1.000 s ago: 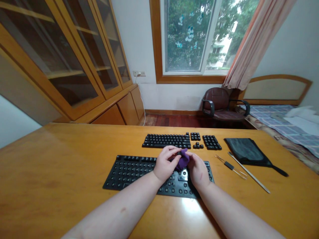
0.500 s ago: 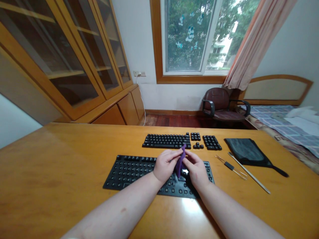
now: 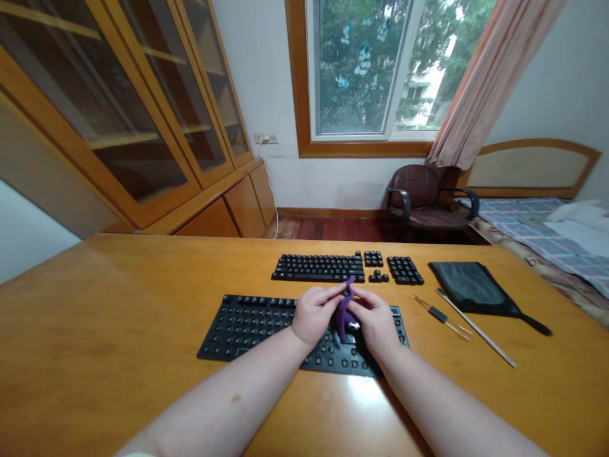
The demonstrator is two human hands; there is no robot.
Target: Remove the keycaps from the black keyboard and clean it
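Observation:
A purple cloth [image 3: 343, 316] is pinched between my two hands, folded upright with its lower end hanging down. My left hand [image 3: 316, 314] grips it from the left, fingers bent together. From the right, my right hand [image 3: 378, 324] closes on the same cloth with thumb and fingertips. Whatever lies inside the fold is hidden. Both hands are above a black keyboard [image 3: 257, 327] with its keycaps off and bare switches showing. A shiny spot beside the cloth, near my right fingers, is too small to make out.
Behind the keyboard, loose black keycaps [image 3: 318, 268] stand in rows, with a number-pad block [image 3: 405, 270] to their right. On the right lie a wire keycap puller [image 3: 441, 315], a thin pale stick with a brush-like end [image 3: 476, 327] and a black pouch [image 3: 476, 289].
My fingers have shifted slightly on the purple cloth, and its fold now curves more. The keyboard and the other items stay in place.

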